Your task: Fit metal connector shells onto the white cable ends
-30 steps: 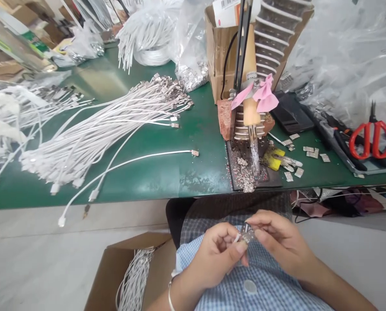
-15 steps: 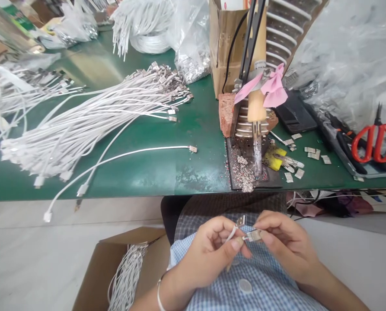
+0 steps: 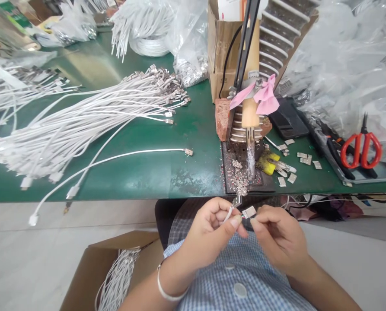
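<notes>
Between thumb and fingers, my left hand (image 3: 212, 229) pinches a white USB cable (image 3: 228, 214). A silver USB plug (image 3: 237, 201) pokes up above those fingers. A second silver plug (image 3: 249, 211), with short thin coloured wires behind it, sticks out from the left thumb tip towards the right. My right hand (image 3: 275, 235) is closed, its thumb and forefinger tips pressed together right beside this second plug. Whether anything lies between them is hidden. Both hands are over the lap, just below the bench edge.
A soldering iron (image 3: 250, 147) points down in its stand above a solder-strewn plate. Loose metal plug shells (image 3: 305, 159), a yellow sponge (image 3: 267, 163) and red-handled snips (image 3: 361, 149) lie to the right. Bundled white cables (image 3: 92, 116) cover the left; a cardboard box (image 3: 82, 268) stands below.
Both hands have risen slightly towards the bench edge with the plugs. The right fingertips, which were on the second plug's end, now sit just beside it. The view has shifted slightly.
</notes>
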The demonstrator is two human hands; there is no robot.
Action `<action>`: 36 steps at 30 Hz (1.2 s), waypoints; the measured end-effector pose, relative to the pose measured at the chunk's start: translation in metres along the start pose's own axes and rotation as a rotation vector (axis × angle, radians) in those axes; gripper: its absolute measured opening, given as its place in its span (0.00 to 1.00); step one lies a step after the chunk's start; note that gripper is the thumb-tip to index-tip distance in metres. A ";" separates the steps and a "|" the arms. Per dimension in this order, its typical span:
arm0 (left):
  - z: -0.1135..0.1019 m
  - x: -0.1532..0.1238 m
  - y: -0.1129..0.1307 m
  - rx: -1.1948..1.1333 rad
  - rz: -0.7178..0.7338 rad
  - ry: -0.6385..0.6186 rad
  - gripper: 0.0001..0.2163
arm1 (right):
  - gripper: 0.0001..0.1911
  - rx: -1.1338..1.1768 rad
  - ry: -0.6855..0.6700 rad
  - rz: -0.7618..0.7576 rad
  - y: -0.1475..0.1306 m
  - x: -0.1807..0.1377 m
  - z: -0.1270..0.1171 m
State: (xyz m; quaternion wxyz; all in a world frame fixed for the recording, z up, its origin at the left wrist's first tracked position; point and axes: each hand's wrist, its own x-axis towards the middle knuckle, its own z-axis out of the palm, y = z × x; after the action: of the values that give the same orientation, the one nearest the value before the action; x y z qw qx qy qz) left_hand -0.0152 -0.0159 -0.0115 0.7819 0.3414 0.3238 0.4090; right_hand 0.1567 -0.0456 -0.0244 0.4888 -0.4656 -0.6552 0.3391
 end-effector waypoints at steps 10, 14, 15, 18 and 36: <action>0.006 0.026 0.004 -0.012 0.058 0.009 0.10 | 0.11 -0.184 0.147 -0.117 0.005 0.023 -0.009; 0.009 0.032 0.007 0.006 0.039 0.026 0.12 | 0.09 -0.183 0.203 -0.109 0.006 0.027 -0.008; 0.010 0.033 0.008 0.012 0.031 0.030 0.13 | 0.09 -0.181 0.204 -0.107 0.006 0.027 -0.007; 0.011 0.035 0.009 0.028 0.022 0.030 0.14 | 0.09 -0.179 0.209 -0.124 0.006 0.029 -0.008; 0.014 0.036 0.013 0.035 0.045 0.043 0.15 | 0.12 -0.165 0.201 -0.181 0.002 0.037 -0.009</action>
State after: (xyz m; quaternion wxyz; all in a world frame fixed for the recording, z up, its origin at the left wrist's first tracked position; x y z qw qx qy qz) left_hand 0.0071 0.0173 -0.0013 0.7591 0.3534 0.3400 0.4281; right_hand 0.1624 -0.0108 -0.0113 0.5406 -0.4750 -0.6677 0.1904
